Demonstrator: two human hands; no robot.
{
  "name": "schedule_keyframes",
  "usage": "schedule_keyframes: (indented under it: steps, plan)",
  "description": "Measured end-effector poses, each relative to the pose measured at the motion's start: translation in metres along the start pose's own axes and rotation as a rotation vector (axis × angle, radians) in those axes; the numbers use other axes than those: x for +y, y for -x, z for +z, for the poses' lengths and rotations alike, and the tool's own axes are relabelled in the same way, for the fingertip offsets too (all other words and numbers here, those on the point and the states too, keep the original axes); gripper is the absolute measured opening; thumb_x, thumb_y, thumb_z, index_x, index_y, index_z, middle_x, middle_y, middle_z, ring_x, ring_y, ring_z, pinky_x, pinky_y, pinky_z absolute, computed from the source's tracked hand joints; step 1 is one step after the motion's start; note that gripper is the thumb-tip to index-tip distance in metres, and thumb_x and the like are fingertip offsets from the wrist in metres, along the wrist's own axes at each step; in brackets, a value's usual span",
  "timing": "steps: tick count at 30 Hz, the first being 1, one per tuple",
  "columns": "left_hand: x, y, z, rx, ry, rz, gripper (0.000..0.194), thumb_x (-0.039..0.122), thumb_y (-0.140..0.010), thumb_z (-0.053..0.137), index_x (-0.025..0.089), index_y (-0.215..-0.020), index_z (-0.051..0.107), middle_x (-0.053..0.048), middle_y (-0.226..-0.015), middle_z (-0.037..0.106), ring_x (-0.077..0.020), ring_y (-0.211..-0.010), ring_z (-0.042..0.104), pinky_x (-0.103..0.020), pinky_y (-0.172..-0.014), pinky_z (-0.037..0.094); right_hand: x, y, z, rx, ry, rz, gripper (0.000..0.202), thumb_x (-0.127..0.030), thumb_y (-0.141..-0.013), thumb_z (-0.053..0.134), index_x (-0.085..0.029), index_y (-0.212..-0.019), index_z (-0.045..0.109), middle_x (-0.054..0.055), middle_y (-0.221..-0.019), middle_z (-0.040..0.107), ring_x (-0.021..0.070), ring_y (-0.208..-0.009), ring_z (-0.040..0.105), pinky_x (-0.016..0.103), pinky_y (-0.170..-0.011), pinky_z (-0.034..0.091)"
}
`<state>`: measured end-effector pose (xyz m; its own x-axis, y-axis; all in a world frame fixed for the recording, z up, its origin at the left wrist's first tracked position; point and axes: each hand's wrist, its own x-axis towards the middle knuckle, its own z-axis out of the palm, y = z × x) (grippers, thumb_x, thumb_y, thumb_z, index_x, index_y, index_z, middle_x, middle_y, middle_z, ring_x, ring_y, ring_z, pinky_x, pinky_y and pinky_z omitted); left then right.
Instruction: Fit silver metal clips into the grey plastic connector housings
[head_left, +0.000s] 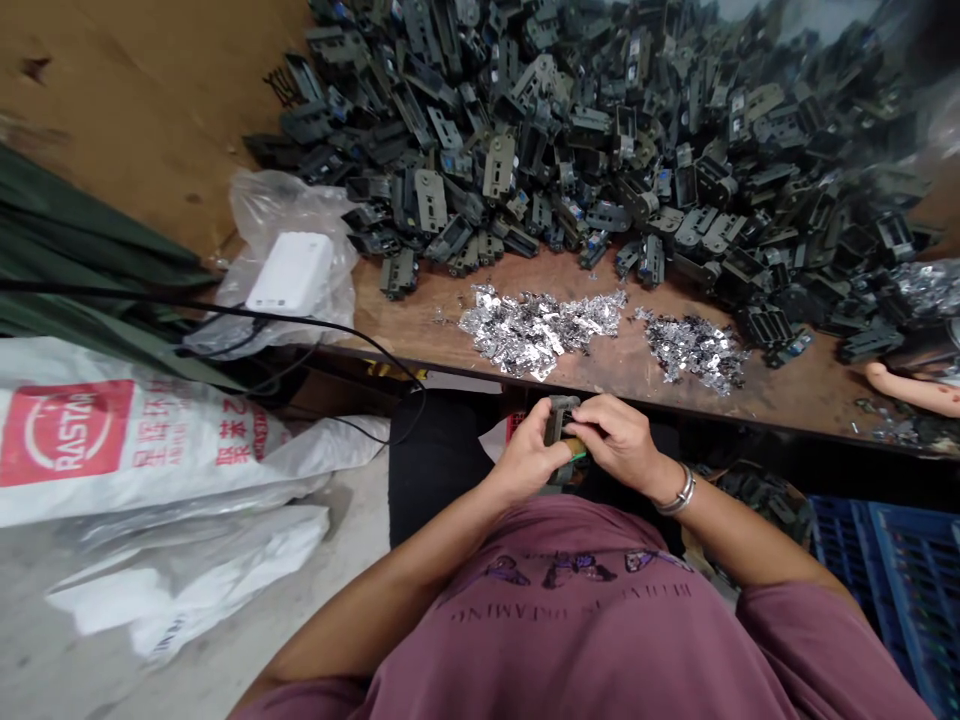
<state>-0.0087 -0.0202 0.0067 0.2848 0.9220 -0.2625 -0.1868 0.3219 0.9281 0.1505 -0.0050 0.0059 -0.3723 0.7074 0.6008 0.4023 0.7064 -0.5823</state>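
Observation:
My left hand (529, 455) is closed around a dark grey-green plastic part (557, 420), held above my lap just in front of the table edge. My right hand (616, 440) meets it from the other side, its thumb and fingers pinched at the part; what small thing they grip is too small to tell. A yellowish piece with a green edge (576, 447) shows between the two hands. Beyond them, two piles of small shiny metal pieces, one on the left (525, 330) and one on the right (697, 352), lie on the wooden table (405, 318).
A large heap of dark plastic parts (540, 140) covers the table's back. At the left are a white box (291, 273) on clear plastic, a black cable (330, 325) and a printed white sack (172, 430). Blue crates (900, 570) stand at the lower right.

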Motion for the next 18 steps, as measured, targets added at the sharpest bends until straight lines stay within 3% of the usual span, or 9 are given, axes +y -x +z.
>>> schedule_keyframes:
  steps: [11, 18]
  plan:
    - [0.0054, 0.006, 0.002, 0.068, -0.26, 0.069, 0.029, 0.017, -0.068, 0.062, 0.018, -0.094, 0.049, 0.0, -0.089, 0.058, -0.0144, -0.08, 0.055, -0.028, -0.074, 0.047, 0.0017, 0.0056, 0.0018, -0.009, 0.124, -0.06, 0.013, -0.015, -0.091, 0.059, -0.018, -0.101, 0.067, 0.008, -0.088, 0.07, 0.0159, -0.079, 0.066, 0.028, -0.069, 0.058]
    - [0.0061, 0.0082, 0.0032, 0.08, -0.307, 0.056, 0.028, 0.02, -0.069, 0.062, 0.019, -0.091, 0.046, 0.002, -0.083, 0.054, -0.0133, -0.074, 0.051, -0.027, -0.067, 0.045, 0.0019, 0.0083, 0.0034, 0.012, 0.136, -0.054, 0.013, -0.014, -0.09, 0.061, -0.018, -0.102, 0.066, 0.009, -0.087, 0.069, 0.0165, -0.078, 0.066, 0.028, -0.068, 0.058]
